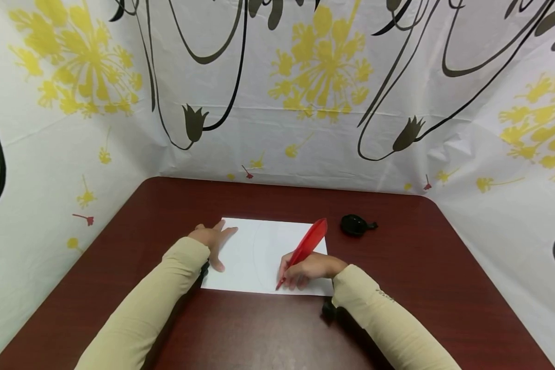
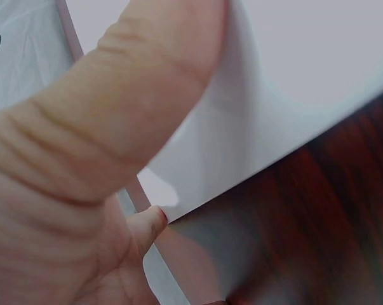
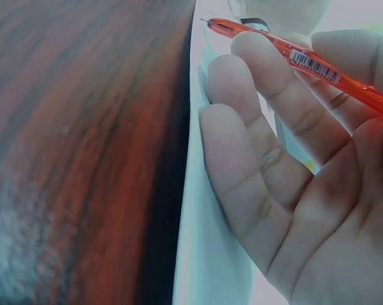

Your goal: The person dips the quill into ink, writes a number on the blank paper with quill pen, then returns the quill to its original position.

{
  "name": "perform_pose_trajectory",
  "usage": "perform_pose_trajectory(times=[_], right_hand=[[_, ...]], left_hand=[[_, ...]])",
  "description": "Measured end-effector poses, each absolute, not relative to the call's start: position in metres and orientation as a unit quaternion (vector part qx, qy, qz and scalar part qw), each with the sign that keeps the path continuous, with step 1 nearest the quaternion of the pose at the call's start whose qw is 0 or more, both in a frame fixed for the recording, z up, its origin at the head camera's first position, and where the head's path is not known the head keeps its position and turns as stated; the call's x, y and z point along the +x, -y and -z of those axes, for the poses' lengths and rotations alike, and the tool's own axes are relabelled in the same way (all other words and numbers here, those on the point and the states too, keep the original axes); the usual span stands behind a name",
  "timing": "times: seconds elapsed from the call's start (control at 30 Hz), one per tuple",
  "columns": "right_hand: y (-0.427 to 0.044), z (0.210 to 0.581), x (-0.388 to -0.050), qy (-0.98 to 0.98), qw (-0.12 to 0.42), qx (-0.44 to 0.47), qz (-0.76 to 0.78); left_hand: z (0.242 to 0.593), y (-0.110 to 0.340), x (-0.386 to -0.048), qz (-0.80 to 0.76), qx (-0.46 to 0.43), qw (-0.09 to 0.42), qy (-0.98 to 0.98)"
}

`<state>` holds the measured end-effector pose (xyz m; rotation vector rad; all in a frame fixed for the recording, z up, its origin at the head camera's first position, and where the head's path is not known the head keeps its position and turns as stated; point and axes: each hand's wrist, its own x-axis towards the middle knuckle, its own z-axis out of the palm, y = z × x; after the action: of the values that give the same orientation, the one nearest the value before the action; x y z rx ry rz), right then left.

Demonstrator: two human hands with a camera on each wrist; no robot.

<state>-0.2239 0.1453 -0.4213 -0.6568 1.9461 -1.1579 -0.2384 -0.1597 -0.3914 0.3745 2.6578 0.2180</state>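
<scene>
A white sheet of paper lies on the dark red-brown table, with a faint curved line down its middle. My left hand rests on the sheet's left edge, thumb and fingers spread. In the left wrist view, the thumb lies over the paper. My right hand pinches a red feather-topped pen, its tip near the sheet's front edge. The right wrist view shows the pen's orange-red barrel with a barcode label, between thumb and fingers; the other fingers rest against the paper.
A small dark dish with a short handle sits right of the paper's far corner. The table reaches back to a white cloth with yellow and grey flower prints, which hangs behind and on both sides.
</scene>
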Motion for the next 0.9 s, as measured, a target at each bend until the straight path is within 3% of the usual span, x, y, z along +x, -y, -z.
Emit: perform_pose_trajectory(times=[0.9], right_hand=[[-0.1545,0.4175,-0.2306,-0.771,0.367,-0.254,0.454]], left_hand=[[0.3929,0.1598,-0.2381,-0.077,0.129,0.22,-0.964]])
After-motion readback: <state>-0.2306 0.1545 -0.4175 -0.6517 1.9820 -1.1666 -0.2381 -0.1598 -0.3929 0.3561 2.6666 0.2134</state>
